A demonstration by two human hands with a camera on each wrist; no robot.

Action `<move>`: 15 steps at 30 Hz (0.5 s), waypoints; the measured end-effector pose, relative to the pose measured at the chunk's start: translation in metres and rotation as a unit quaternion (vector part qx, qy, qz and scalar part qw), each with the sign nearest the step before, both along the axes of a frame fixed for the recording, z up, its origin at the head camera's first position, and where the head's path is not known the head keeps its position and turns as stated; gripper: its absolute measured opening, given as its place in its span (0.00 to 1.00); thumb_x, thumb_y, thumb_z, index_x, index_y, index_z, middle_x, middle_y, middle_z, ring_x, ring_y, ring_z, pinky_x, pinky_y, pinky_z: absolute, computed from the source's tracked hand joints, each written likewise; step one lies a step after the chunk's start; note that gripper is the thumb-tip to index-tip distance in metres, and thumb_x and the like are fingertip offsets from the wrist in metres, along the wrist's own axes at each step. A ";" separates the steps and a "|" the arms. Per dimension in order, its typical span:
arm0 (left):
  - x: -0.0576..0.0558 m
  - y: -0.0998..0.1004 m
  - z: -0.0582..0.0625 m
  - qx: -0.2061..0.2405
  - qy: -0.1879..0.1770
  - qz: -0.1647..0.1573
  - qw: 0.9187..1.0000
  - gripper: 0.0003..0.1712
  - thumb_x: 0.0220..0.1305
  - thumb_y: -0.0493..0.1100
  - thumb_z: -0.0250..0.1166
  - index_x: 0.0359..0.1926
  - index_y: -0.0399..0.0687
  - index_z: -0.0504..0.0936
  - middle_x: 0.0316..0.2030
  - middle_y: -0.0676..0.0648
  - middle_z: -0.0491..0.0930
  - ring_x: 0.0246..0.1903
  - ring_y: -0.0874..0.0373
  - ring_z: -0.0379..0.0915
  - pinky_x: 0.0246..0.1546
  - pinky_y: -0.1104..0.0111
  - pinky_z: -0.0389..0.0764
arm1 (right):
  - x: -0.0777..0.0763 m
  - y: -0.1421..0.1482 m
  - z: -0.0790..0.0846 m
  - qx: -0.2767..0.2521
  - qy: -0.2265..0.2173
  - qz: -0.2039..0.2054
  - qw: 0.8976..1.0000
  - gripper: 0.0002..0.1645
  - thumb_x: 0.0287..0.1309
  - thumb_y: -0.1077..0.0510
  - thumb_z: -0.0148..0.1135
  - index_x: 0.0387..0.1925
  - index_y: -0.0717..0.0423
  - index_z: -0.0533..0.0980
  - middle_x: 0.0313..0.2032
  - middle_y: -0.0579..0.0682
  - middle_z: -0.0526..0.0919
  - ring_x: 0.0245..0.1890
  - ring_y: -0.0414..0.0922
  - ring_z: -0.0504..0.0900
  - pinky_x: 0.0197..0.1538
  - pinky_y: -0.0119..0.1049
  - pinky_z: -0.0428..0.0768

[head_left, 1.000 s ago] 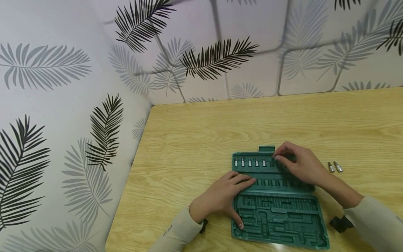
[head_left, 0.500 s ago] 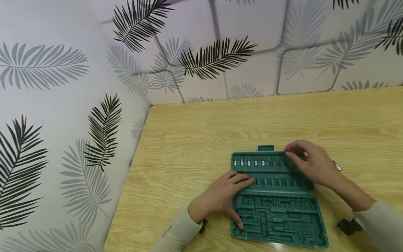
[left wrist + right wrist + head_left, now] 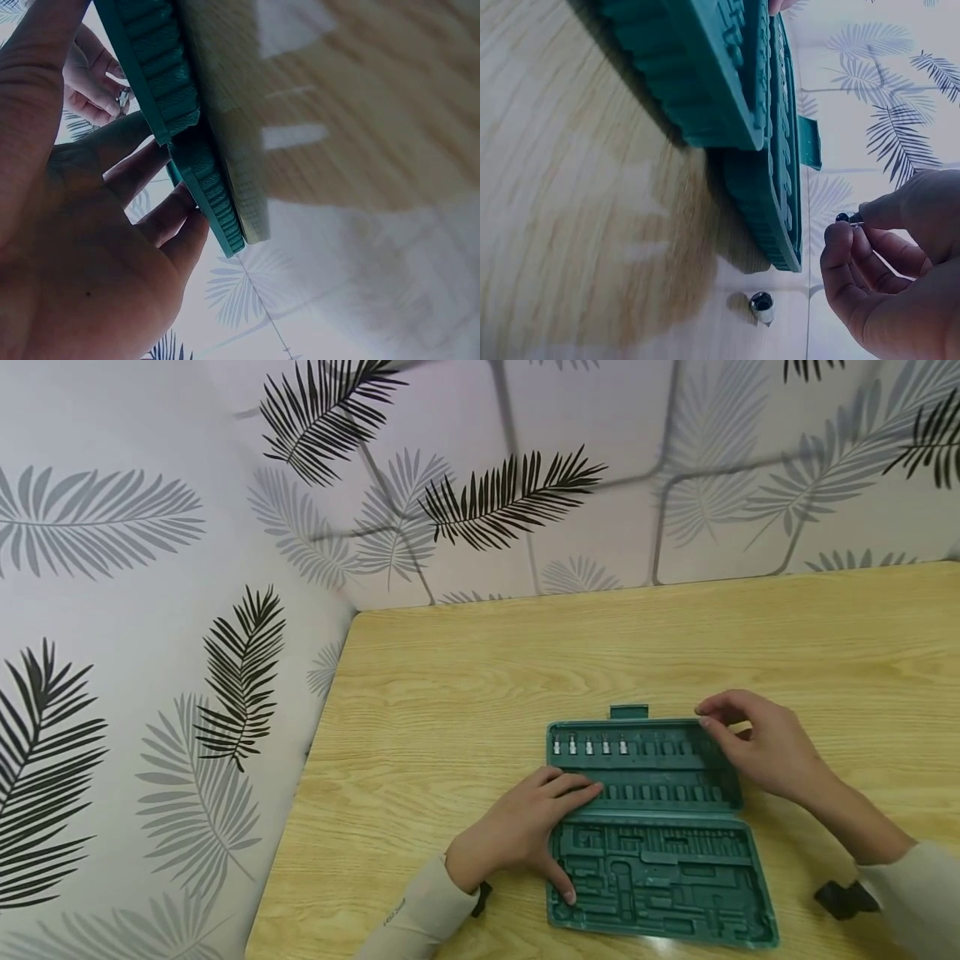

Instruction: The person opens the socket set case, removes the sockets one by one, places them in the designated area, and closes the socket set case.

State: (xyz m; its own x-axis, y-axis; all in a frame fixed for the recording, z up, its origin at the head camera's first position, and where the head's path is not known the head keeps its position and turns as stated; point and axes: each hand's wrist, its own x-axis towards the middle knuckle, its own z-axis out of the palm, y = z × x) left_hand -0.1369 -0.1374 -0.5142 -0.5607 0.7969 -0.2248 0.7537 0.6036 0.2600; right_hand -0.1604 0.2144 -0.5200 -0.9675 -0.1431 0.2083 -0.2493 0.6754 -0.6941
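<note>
An unfolded green plastic socket case lies on the wooden table. My left hand rests spread over its left edge, thumb on the near half and fingers on the far half. Several silver bit sockets stand at the left of the far row; the slots right of them show bare. Off the case's far right corner is my right hand, thumb and fingertips pinching a small metal bit socket, mostly hidden by the fingers. Another bit socket lies on the table by the case in the right wrist view.
The wooden table meets a leaf-patterned wall at the back and another on the left. A green latch flap sticks out from the case's far edge. A black wrist mount shows at the right sleeve.
My right hand has moved from the far row rightward past the case's corner. The two loose bit sockets seen earlier on the right are now covered in the head view. Left hand stays put.
</note>
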 end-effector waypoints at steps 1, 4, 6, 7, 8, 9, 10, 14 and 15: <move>0.000 0.000 0.000 -0.001 0.000 0.000 1.000 0.82 0.35 0.78 0.87 0.88 0.58 0.59 0.82 0.53 0.66 0.74 0.56 0.66 0.79 0.63 0.70 | 0.001 0.001 0.000 0.001 -0.002 0.000 1.000 0.08 0.73 0.66 0.68 0.50 0.61 0.86 0.43 0.58 0.91 0.40 0.18 0.73 0.37 0.21 0.81; 0.000 0.000 0.001 -0.001 -0.004 0.003 1.000 0.82 0.35 0.78 0.87 0.88 0.58 0.59 0.82 0.53 0.66 0.74 0.55 0.66 0.79 0.63 0.69 | 0.002 0.006 -0.001 0.003 -0.005 -0.005 1.000 0.07 0.73 0.66 0.68 0.50 0.62 0.85 0.43 0.58 0.90 0.39 0.17 0.73 0.36 0.21 0.81; 0.000 0.000 0.001 -0.002 -0.005 0.003 1.000 0.82 0.35 0.78 0.87 0.88 0.58 0.59 0.82 0.53 0.66 0.74 0.55 0.66 0.79 0.63 0.70 | 0.003 0.009 -0.001 0.007 -0.006 -0.009 1.000 0.07 0.73 0.66 0.68 0.49 0.62 0.85 0.42 0.59 0.90 0.38 0.17 0.73 0.36 0.21 0.81; 0.000 0.000 0.001 -0.002 -0.005 0.003 1.000 0.82 0.35 0.78 0.87 0.88 0.58 0.59 0.82 0.53 0.66 0.74 0.55 0.65 0.79 0.63 0.70 | 0.004 0.011 -0.002 0.007 -0.006 -0.011 1.000 0.07 0.73 0.66 0.68 0.50 0.62 0.85 0.42 0.59 0.90 0.38 0.17 0.73 0.36 0.21 0.80; 0.001 0.000 0.002 -0.002 -0.006 0.004 1.000 0.82 0.35 0.78 0.87 0.88 0.58 0.59 0.82 0.53 0.66 0.74 0.55 0.65 0.79 0.63 0.70 | 0.004 0.013 -0.002 0.007 -0.004 -0.013 1.000 0.07 0.72 0.66 0.69 0.49 0.62 0.85 0.42 0.59 0.90 0.38 0.17 0.73 0.36 0.20 0.80; 0.001 0.000 0.002 -0.003 -0.005 0.004 1.000 0.81 0.35 0.78 0.87 0.88 0.58 0.59 0.82 0.53 0.66 0.74 0.55 0.65 0.79 0.63 0.70 | 0.004 0.015 -0.002 0.008 -0.004 -0.015 1.000 0.08 0.72 0.66 0.69 0.50 0.62 0.86 0.42 0.59 0.90 0.37 0.17 0.73 0.36 0.20 0.80; 0.001 0.000 0.002 -0.003 -0.005 0.004 1.000 0.81 0.35 0.78 0.87 0.88 0.58 0.59 0.82 0.53 0.66 0.74 0.55 0.65 0.79 0.63 0.70 | 0.005 0.017 -0.002 0.008 -0.004 -0.016 1.000 0.08 0.72 0.66 0.69 0.50 0.62 0.86 0.42 0.59 0.90 0.37 0.17 0.73 0.35 0.19 0.79; 0.001 0.000 0.002 -0.003 -0.006 0.005 1.000 0.81 0.35 0.77 0.87 0.88 0.58 0.59 0.82 0.53 0.66 0.75 0.55 0.65 0.79 0.63 0.69 | 0.007 0.026 -0.002 -0.001 -0.006 -0.022 1.000 0.09 0.72 0.67 0.68 0.51 0.63 0.86 0.43 0.62 0.90 0.36 0.17 0.74 0.35 0.17 0.78; 0.001 0.000 0.002 -0.003 -0.006 0.005 1.000 0.81 0.35 0.77 0.87 0.88 0.58 0.59 0.82 0.53 0.66 0.75 0.55 0.65 0.79 0.63 0.69 | 0.007 0.028 -0.002 -0.002 -0.007 -0.024 1.000 0.09 0.73 0.67 0.68 0.51 0.64 0.85 0.43 0.62 0.90 0.36 0.17 0.74 0.35 0.16 0.78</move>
State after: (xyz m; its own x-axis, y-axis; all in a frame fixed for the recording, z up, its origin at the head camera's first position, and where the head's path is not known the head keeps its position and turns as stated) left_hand -0.1356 -0.1370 -0.5118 -0.5655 0.7904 -0.2358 0.7446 0.6121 0.2662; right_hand -0.1534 0.2420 -0.5218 -0.9760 -0.0954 0.1955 -0.2070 0.6837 -0.6998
